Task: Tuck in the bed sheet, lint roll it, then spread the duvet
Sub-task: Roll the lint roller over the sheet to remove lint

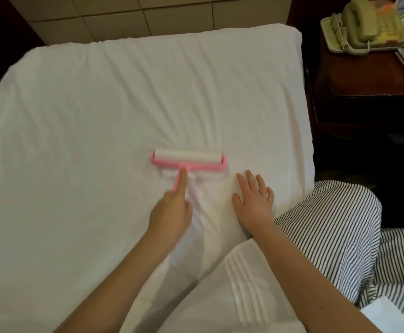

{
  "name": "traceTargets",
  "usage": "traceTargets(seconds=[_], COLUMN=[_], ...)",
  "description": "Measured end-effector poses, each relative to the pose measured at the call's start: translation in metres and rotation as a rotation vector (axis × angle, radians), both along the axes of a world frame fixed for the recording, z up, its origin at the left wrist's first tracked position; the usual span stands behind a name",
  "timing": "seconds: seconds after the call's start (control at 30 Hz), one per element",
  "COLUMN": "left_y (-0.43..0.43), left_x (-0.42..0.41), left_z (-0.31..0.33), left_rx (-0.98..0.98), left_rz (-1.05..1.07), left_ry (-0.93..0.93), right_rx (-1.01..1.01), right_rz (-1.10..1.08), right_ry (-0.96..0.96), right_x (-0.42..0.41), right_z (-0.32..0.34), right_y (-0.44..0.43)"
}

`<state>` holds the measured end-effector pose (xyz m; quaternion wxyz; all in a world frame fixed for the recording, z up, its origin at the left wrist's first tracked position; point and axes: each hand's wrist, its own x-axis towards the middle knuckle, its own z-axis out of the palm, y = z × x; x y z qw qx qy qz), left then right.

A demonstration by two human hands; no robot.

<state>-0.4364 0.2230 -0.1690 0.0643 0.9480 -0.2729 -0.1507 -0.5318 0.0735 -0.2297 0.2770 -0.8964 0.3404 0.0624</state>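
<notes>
Lint roller (188, 157), pink-framed with a white adhesive drum, held by its handle (175, 186) in the left hand (171, 212): the index finger (182, 180) lies straight along the handle toward the drum, while the other fingers appear curled under it, though the back of the hand hides them. The drum rests on the bed sheet (124, 92), lying crosswise to the forearm. Just to the right of the roller and a little nearer the person, the right hand (254, 200) lies flat on the sheet, fingers straight and spread, gripping nothing; it seems to hold the cloth taut. Step in hand, by judgement: lint rolling, with the sheet already drawn over the mattress edges and the duvet not yet spread. The next stroke calls for even downward pressure and a straight pass over the shallow creases beyond the roller, the flat hand bracing the cloth against bunching. Nearer the person than the roller lies the folded duvet (244, 284), white with pleated bands. To the right of the roller hangs a striped garment (328, 224); far right and beyond it stands a dark nightstand (364, 87) bearing a telephone (364, 22).
</notes>
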Motion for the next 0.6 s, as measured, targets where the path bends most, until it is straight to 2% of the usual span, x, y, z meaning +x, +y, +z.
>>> traceTargets(seconds=[0.13,0.37,0.43,0.5,0.6], left_y=[0.047,-0.063,-0.089,-0.093,-0.049], left_x=[-0.039,0.055,0.074,0.076,0.054], left_z=[0.009,-0.005,-0.001,0.008,0.032], left_rx=[0.109,-0.067,-0.036,-0.014,-0.035], left_rz=[-0.037,-0.007,-0.002,-0.021,-0.021], left_ry=[0.001,-0.018,0.016,0.031,-0.056], right_rx=[-0.004,0.002,0.004,-0.005,-0.051], right_rz=[0.006,0.007,0.006,0.006,0.039], right_ry=[0.007,0.014,0.01,0.007,-0.011], right_x=[0.001,-0.001,0.0,0.001,0.004], right_z=[0.0,0.001,0.0,0.001,0.002], right_y=[0.001,0.001,0.002,0.003,0.005])
